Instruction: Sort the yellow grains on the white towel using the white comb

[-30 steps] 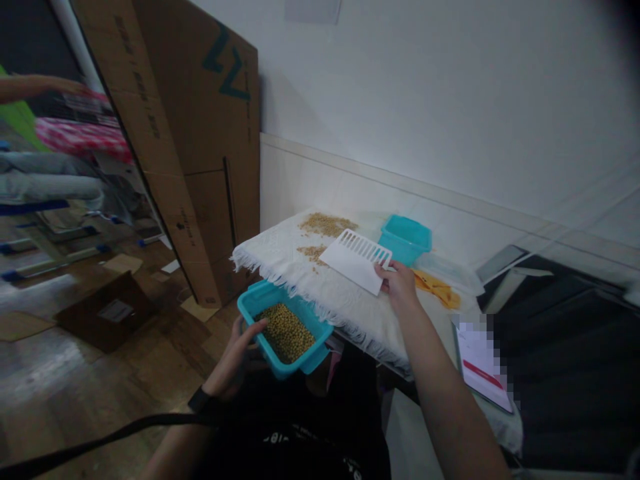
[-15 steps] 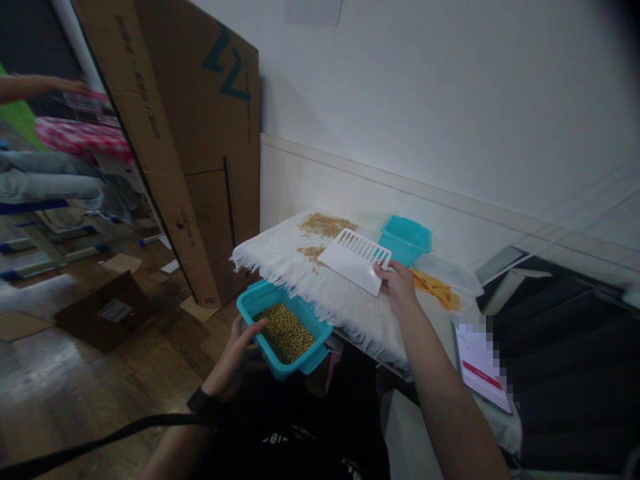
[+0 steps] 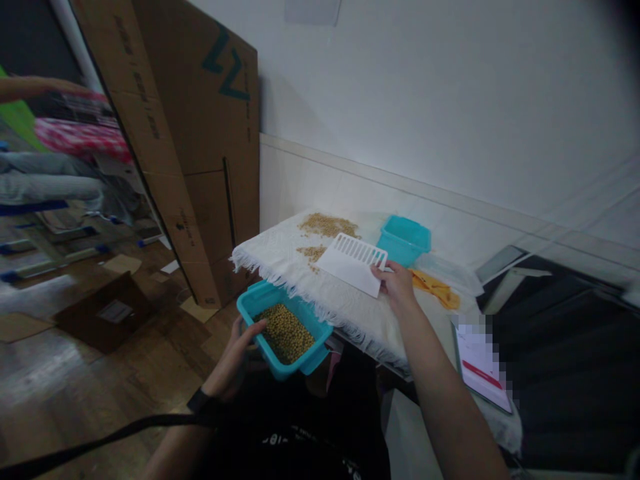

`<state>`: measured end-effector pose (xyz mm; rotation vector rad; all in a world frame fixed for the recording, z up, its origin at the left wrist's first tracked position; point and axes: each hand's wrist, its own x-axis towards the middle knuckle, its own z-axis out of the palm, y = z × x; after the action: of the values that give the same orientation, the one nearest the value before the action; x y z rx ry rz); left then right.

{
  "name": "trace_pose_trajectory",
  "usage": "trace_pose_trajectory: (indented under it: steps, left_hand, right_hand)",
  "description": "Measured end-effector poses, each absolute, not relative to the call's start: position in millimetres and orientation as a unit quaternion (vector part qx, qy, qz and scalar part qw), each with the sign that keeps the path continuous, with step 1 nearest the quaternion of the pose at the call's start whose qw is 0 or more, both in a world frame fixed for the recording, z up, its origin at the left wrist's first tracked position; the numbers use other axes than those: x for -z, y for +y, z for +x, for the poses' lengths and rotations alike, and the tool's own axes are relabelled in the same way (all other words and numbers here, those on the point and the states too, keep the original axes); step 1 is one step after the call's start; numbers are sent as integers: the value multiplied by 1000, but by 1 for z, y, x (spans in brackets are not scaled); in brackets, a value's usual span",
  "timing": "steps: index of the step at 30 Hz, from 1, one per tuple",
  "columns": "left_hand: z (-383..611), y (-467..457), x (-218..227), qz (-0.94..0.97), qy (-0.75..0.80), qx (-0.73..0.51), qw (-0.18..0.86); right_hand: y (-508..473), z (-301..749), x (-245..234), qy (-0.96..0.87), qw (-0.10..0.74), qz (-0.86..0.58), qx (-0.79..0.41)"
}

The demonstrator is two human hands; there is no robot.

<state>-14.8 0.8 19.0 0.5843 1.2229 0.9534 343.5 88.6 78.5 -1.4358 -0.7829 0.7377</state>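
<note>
My left hand (image 3: 235,357) grips the near left edge of a teal plastic tub (image 3: 314,355) half full of tan beans (image 3: 285,332), held just below the table's front edge. My right hand (image 3: 397,287) pinches the corner of a white plastic scraper with a slotted edge (image 3: 351,263), which lies low over a white fringed cloth (image 3: 320,293). Two patches of loose beans (image 3: 326,225) lie on the cloth beyond the scraper; the nearer patch (image 3: 313,253) touches its left end.
A second teal tub (image 3: 405,239) stands at the back of the table, next to a yellow rag (image 3: 435,289) and a clear lid. A paper with a red stripe (image 3: 480,367) lies at right. Tall cardboard sheets (image 3: 195,133) lean at left; another person's arm (image 3: 35,85) shows far left.
My right hand has slid the scraper slightly left and away, closer to the nearer bean patch. The tub and my left hand have hardly moved.
</note>
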Motion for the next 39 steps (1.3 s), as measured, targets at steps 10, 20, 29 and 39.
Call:
trace_pose_trajectory:
  steps: [10,20,29,39]
  left_hand:
    - [-15,1,-15,264,538,-431,675]
    - [-15,1,-15,266,535,-428,678]
    - [-14,1,-16,265,540,-429,674]
    - [-16,2,-15,263,549,-432,666]
  right_hand:
    - [89,347,-78,-336,622,-632,-319]
    - [85,338,-84,-360,619,-615,-329]
    - [83,335,-82,-391,606,-598,-350]
    - [83,333,-78,-439,575,-571,-388]
